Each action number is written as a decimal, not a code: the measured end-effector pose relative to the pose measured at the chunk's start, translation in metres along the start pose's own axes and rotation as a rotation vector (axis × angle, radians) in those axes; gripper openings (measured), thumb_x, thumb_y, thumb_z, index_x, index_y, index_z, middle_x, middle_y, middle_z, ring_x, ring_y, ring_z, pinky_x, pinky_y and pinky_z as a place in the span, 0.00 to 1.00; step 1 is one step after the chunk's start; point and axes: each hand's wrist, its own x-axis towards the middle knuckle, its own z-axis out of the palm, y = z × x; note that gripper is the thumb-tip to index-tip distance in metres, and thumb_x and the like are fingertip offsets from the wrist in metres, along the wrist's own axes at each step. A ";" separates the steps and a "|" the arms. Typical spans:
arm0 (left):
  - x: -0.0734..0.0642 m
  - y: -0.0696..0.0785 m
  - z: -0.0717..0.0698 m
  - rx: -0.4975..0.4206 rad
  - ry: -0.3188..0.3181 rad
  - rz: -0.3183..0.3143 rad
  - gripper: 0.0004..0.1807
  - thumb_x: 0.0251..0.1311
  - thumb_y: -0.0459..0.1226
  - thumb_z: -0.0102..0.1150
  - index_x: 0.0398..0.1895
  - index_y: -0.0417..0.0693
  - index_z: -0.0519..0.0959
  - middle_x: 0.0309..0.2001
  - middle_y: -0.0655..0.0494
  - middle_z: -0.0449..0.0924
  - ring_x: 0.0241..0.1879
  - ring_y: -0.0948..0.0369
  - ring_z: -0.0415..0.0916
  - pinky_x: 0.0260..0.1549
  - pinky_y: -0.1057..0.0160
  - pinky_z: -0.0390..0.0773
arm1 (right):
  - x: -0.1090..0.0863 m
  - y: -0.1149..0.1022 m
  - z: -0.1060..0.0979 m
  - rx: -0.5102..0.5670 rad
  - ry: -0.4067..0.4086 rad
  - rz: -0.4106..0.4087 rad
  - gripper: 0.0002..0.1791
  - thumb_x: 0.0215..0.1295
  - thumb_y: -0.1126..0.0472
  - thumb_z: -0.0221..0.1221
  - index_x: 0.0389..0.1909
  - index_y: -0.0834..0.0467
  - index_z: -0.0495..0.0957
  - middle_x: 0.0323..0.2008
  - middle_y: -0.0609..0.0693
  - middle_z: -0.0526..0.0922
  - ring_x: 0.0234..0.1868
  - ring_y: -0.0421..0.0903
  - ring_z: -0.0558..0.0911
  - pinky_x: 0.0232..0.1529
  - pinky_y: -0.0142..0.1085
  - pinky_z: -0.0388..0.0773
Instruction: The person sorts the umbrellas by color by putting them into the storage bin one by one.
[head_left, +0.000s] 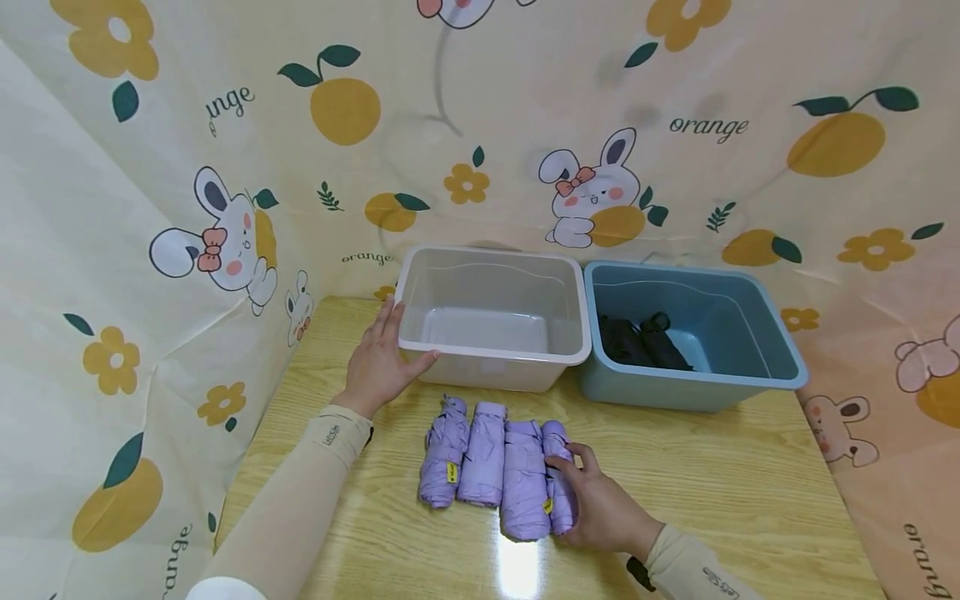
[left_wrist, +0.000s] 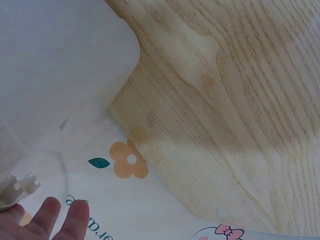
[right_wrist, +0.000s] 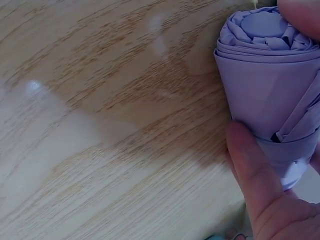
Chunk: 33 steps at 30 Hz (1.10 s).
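Four rolled purple folding umbrellas stand out as a row on the table, lying side by side: a leftmost umbrella (head_left: 444,458), two middle ones and a rightmost umbrella (head_left: 558,492). My right hand (head_left: 603,510) grips that rightmost one from its right side, thumb and fingers curled about it. In the right wrist view, the held umbrella (right_wrist: 270,95) shows its round end and wrapped strap. My left hand (head_left: 381,360) rests at the left front corner of the white bin (head_left: 487,368), fingers extended along its side and thumb at the front rim.
A blue bin (head_left: 675,392) stands right of the white one, with dark folded umbrellas (head_left: 641,343) inside. Both bins sit at the back of the wooden table (head_left: 720,475), against a patterned cloth (head_left: 465,100) that also hangs along the left and right.
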 end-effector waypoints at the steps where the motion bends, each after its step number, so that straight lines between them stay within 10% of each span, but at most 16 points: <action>1: 0.000 0.000 0.001 0.000 0.001 0.000 0.59 0.54 0.70 0.57 0.79 0.46 0.50 0.80 0.48 0.43 0.70 0.39 0.58 0.50 0.39 0.76 | 0.000 0.000 0.000 0.001 0.004 -0.002 0.61 0.31 0.54 0.82 0.72 0.55 0.63 0.69 0.66 0.54 0.39 0.49 0.81 0.40 0.39 0.81; 33: 0.000 -0.002 0.000 -0.003 0.012 0.006 0.59 0.54 0.70 0.58 0.79 0.47 0.50 0.79 0.48 0.44 0.70 0.41 0.58 0.49 0.40 0.77 | -0.021 0.001 -0.015 0.004 0.010 -0.016 0.58 0.34 0.52 0.82 0.71 0.55 0.65 0.67 0.62 0.56 0.41 0.47 0.79 0.39 0.37 0.81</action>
